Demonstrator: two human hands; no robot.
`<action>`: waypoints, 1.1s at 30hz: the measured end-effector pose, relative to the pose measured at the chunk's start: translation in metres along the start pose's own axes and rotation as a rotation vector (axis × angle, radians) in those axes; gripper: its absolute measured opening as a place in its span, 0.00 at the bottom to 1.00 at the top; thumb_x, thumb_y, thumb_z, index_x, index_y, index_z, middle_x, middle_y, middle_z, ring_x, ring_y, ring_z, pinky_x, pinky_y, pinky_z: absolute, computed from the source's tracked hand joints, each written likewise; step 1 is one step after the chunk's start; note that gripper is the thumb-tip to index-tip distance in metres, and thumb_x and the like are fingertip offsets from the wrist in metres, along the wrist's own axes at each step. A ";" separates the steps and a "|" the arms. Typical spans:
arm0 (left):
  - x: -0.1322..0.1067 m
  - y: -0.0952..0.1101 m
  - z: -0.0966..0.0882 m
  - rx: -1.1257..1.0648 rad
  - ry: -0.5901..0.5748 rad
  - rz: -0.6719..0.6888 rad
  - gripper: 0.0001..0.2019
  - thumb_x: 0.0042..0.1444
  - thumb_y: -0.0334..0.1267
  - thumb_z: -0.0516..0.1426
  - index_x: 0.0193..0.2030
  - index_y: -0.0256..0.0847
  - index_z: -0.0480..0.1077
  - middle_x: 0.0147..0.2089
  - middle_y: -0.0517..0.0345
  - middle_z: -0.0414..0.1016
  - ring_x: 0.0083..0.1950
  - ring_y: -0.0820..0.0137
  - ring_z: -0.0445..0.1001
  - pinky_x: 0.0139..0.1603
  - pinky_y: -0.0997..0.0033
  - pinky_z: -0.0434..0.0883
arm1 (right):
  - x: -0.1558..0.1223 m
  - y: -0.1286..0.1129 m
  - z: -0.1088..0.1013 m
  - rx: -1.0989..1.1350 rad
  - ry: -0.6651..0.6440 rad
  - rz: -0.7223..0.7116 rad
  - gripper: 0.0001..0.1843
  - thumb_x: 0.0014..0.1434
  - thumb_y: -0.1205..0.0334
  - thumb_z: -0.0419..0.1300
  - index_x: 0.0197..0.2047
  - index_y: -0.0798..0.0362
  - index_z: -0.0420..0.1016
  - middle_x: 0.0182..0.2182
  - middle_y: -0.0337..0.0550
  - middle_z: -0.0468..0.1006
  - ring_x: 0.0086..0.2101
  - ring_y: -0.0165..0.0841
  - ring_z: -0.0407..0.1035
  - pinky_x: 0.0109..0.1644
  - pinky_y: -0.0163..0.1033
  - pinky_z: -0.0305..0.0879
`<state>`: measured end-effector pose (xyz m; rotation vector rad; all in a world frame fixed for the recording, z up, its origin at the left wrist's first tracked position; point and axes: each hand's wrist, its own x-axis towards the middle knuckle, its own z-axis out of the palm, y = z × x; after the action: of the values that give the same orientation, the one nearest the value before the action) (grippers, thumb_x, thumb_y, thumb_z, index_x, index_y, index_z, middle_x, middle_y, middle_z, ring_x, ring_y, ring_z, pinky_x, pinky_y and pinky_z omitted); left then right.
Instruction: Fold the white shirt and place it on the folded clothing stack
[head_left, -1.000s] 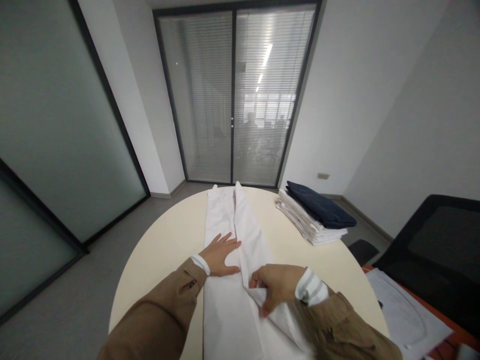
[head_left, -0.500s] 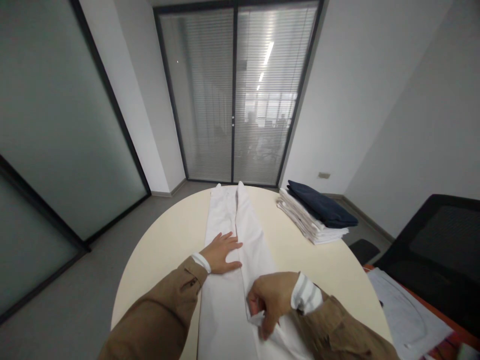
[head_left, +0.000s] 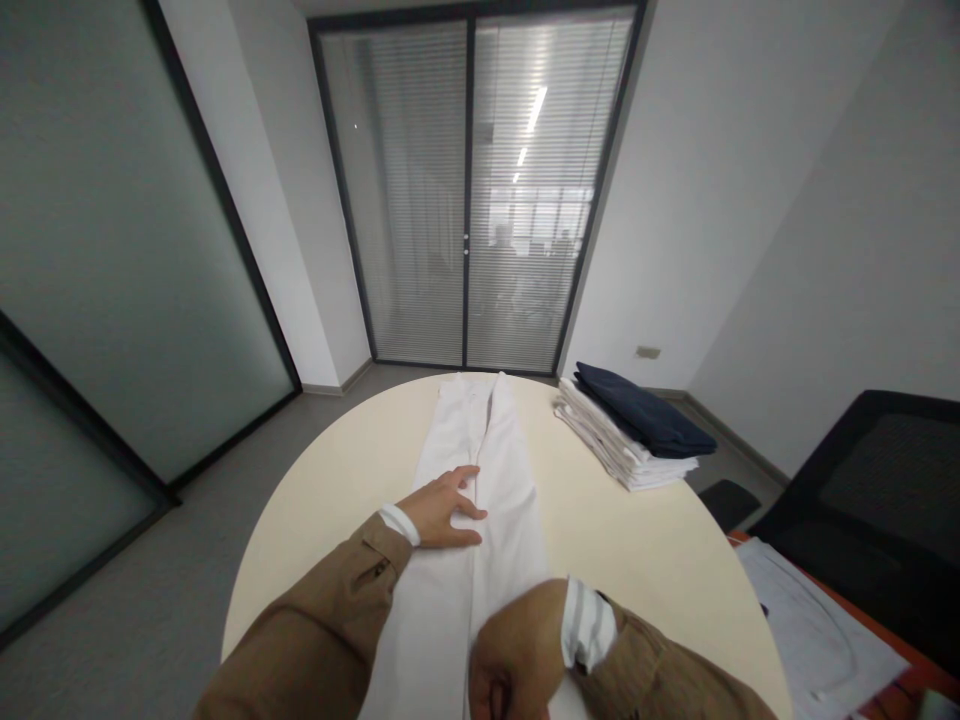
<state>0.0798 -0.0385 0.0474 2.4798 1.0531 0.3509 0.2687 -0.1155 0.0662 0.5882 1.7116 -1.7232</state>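
Left hand (head_left: 442,512) flat on white trousers (head_left: 501,480), fingers (head_left: 459,490) spread; right hand (head_left: 517,650) at frame edge, fingers hidden, can't tell grip. Fabric could slip, bunch.

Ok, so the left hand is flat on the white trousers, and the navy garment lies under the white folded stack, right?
Not quite: the head view shows the navy garment on top of the white folded stack. The left hand is flat on the white trousers.

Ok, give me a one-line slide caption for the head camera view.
Left hand rests flat on white trousers laid along a round cream table, right hand curled at their near end.
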 end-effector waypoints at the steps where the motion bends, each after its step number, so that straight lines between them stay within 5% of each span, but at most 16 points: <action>1: 0.000 0.000 0.000 -0.006 -0.010 0.006 0.20 0.51 0.52 0.65 0.50 0.50 0.80 0.75 0.54 0.48 0.62 0.53 0.68 0.64 0.54 0.65 | -0.007 -0.003 -0.002 0.012 0.021 -0.064 0.13 0.50 0.53 0.70 0.34 0.54 0.78 0.23 0.31 0.77 0.22 0.24 0.72 0.28 0.27 0.68; 3: 0.000 -0.001 0.000 0.012 -0.028 0.027 0.18 0.51 0.52 0.65 0.48 0.51 0.81 0.75 0.57 0.49 0.61 0.53 0.68 0.64 0.53 0.65 | -0.023 -0.005 -0.010 0.016 0.191 -0.222 0.13 0.56 0.55 0.65 0.42 0.53 0.79 0.27 0.33 0.79 0.25 0.24 0.73 0.30 0.26 0.67; 6: 0.001 0.001 0.000 0.045 -0.049 0.048 0.16 0.52 0.54 0.64 0.43 0.52 0.82 0.70 0.58 0.62 0.60 0.54 0.68 0.62 0.54 0.65 | -0.038 0.004 -0.030 -0.109 0.751 -0.337 0.12 0.60 0.58 0.61 0.43 0.56 0.79 0.24 0.36 0.78 0.24 0.25 0.71 0.31 0.28 0.65; 9: 0.002 0.008 0.001 0.043 -0.080 0.066 0.16 0.50 0.56 0.65 0.41 0.52 0.83 0.67 0.60 0.67 0.58 0.55 0.69 0.60 0.56 0.66 | -0.042 0.024 -0.054 -0.367 1.343 -0.197 0.14 0.64 0.57 0.55 0.45 0.54 0.79 0.27 0.40 0.80 0.29 0.30 0.72 0.36 0.33 0.64; 11: 0.002 0.014 0.001 0.032 -0.106 0.080 0.17 0.48 0.56 0.67 0.42 0.51 0.82 0.66 0.58 0.67 0.57 0.56 0.69 0.59 0.56 0.67 | -0.042 0.037 -0.069 -0.498 1.572 -0.053 0.16 0.67 0.58 0.51 0.50 0.50 0.78 0.35 0.42 0.82 0.35 0.33 0.75 0.42 0.35 0.64; 14: 0.003 0.022 0.002 0.012 -0.131 0.107 0.19 0.46 0.56 0.68 0.42 0.50 0.82 0.66 0.54 0.68 0.56 0.55 0.69 0.57 0.57 0.68 | -0.040 0.048 -0.085 -0.663 1.620 0.055 0.19 0.67 0.60 0.49 0.56 0.46 0.75 0.43 0.45 0.83 0.42 0.35 0.76 0.46 0.37 0.63; 21: 0.004 0.027 0.004 -0.018 -0.109 0.135 0.16 0.47 0.55 0.68 0.39 0.50 0.83 0.64 0.57 0.70 0.53 0.58 0.70 0.55 0.61 0.68 | -0.035 0.049 -0.098 -0.928 1.530 0.241 0.17 0.63 0.63 0.54 0.53 0.50 0.75 0.33 0.47 0.82 0.36 0.39 0.76 0.45 0.41 0.60; 33: 0.008 0.019 0.021 -0.070 0.057 0.221 0.09 0.49 0.47 0.68 0.32 0.46 0.82 0.66 0.57 0.66 0.53 0.62 0.70 0.57 0.63 0.68 | -0.024 0.057 -0.101 -0.794 1.695 -0.012 0.13 0.70 0.63 0.47 0.50 0.51 0.71 0.39 0.44 0.79 0.40 0.35 0.72 0.46 0.38 0.61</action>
<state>0.1046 -0.0505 0.0379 2.5409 0.7743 0.5195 0.3136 -0.0099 0.0372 1.8225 3.0725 -0.0173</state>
